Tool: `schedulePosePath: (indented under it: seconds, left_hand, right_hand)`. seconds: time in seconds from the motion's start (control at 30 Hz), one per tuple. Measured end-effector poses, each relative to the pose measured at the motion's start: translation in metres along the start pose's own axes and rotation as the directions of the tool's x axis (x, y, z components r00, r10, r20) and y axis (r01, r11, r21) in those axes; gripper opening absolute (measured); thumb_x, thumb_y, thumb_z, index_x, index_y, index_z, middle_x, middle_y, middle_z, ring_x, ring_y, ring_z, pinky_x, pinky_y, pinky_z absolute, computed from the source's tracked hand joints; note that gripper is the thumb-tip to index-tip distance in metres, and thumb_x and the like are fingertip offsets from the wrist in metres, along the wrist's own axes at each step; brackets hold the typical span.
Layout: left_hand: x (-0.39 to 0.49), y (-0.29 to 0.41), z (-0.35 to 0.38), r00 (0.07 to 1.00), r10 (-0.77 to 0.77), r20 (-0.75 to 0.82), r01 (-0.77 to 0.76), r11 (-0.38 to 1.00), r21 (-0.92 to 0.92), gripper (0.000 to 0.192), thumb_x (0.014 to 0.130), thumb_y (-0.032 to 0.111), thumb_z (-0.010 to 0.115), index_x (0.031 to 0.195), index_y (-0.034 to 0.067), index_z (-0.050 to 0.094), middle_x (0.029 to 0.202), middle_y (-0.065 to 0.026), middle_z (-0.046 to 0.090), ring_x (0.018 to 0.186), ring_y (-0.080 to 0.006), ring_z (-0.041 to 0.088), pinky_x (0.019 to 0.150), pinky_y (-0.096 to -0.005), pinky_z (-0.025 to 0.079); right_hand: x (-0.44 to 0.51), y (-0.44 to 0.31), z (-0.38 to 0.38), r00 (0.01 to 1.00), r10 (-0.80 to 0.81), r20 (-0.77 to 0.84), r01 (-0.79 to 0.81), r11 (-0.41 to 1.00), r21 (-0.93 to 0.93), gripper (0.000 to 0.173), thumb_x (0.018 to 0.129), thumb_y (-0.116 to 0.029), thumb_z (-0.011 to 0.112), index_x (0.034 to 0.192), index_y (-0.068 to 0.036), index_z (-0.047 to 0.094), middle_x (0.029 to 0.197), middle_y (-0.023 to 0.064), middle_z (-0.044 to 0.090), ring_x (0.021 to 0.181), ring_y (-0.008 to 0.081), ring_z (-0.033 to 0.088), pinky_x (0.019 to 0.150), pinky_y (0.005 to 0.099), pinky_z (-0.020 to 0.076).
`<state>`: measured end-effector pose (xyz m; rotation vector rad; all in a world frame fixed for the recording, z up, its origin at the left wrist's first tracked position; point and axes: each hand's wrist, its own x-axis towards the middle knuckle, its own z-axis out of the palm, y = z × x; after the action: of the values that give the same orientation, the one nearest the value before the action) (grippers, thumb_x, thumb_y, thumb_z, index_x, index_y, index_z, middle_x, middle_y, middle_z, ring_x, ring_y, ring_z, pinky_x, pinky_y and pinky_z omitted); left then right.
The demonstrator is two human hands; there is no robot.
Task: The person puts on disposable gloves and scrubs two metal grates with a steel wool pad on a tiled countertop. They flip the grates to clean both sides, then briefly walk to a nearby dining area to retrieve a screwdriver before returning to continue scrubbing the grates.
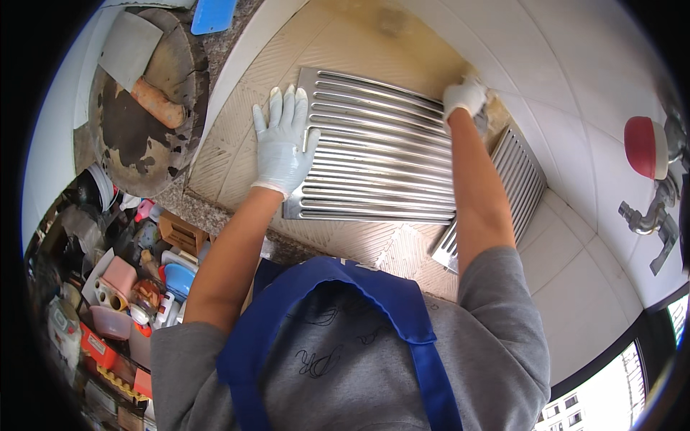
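Note:
A slotted stainless steel panel (377,151) lies flat on the grooved tile surface (221,156) before me. My left hand (285,140), in a thin whitish glove, rests spread with its palm down over the panel's left edge, fingers apart and holding nothing. At the panel's upper right corner is my right hand (464,98), in a white glove, its fingers bent and partly hidden; a greyish thing shows beside it, and whether the hand grips it I cannot tell. A second slotted metal panel (517,178) lies at the right, partly beneath the first and behind my right forearm.
At the left, a cleaver (129,51) lies on a worn round wooden chopping block (186,81), near a blue plastic item (213,13). Below are crowded plastic containers (110,320). A metal tap (649,215) juts from the white tiled wall (571,129) at the right.

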<state>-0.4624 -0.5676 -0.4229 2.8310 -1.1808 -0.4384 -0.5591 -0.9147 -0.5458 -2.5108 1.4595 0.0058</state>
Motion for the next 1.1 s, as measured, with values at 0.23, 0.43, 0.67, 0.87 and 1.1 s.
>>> schedulePosePath:
  seconds: [0.23, 0.43, 0.67, 0.87, 1.1]
  left_hand:
    - [-0.001, -0.001, -0.002, 0.999, -0.004, 0.033, 0.003, 1.000, 0.024, 0.070, 0.095, 0.029, 0.055, 0.154, 0.000, 0.031, 0.160, -0.0191, 0.030, 0.151, -0.0382, 0.021, 0.118, -0.0623, 0.015]
    - [0.000, -0.003, 0.005, 0.996, 0.015, 0.088, -0.029, 0.987, 0.158, 0.073, 0.093, 0.033, 0.056, 0.152, -0.002, 0.031, 0.159, -0.0192, 0.030, 0.150, -0.0365, 0.020, 0.119, -0.0627, 0.015]
    - [-0.002, -0.001, 0.006, 1.000, 0.006, 0.005, -0.006, 0.997, 0.074, 0.071, 0.098, 0.036, 0.051, 0.155, 0.001, 0.028, 0.160, -0.0176, 0.032, 0.150, -0.0360, 0.023, 0.119, -0.0605, 0.015]
    - [-0.001, -0.003, 0.009, 1.000, 0.012, 0.013, -0.013, 0.996, 0.090, 0.071, 0.098, 0.039, 0.050, 0.154, 0.001, 0.030, 0.160, -0.0164, 0.032, 0.150, -0.0365, 0.022, 0.119, -0.0621, 0.015]
    - [-0.001, -0.005, 0.008, 0.997, 0.037, 0.065, -0.050, 0.975, 0.215, 0.071, 0.099, 0.034, 0.050, 0.156, 0.000, 0.027, 0.161, -0.0189, 0.029, 0.151, -0.0376, 0.021, 0.120, -0.0602, 0.013]
  right_hand:
    - [-0.116, -0.138, -0.048, 0.736, -0.643, 0.210, 0.484, 0.718, 0.500, 0.030, 0.081, 0.001, 0.059, 0.104, -0.008, 0.076, 0.102, 0.0196, 0.071, 0.097, 0.0366, 0.067, 0.093, 0.0439, 0.0515]
    - [-0.190, -0.135, -0.043, 0.613, -0.786, -0.078, 0.731, 0.527, 0.433, 0.039, 0.087, -0.015, 0.063, 0.123, -0.001, 0.061, 0.118, 0.0231, 0.062, 0.118, 0.0403, 0.056, 0.105, 0.0504, 0.0417]
    - [-0.117, 0.073, -0.095, 0.903, -0.246, 0.353, 0.298, 0.949, -0.100, 0.031, 0.097, -0.024, 0.055, 0.112, 0.000, 0.067, 0.116, 0.0205, 0.065, 0.105, 0.0419, 0.059, 0.094, 0.0494, 0.0480]
    - [-0.138, 0.001, -0.052, 0.841, -0.528, 0.120, 0.507, 0.846, 0.167, 0.016, 0.088, -0.014, 0.060, 0.093, -0.002, 0.070, 0.088, 0.0219, 0.065, 0.084, 0.0422, 0.062, 0.077, 0.0515, 0.0496]
    - [-0.209, -0.148, -0.036, 0.715, -0.686, -0.131, 0.626, 0.545, 0.558, 0.027, 0.079, 0.000, 0.058, 0.101, -0.006, 0.072, 0.095, 0.0178, 0.066, 0.092, 0.0383, 0.062, 0.083, 0.0487, 0.0500]
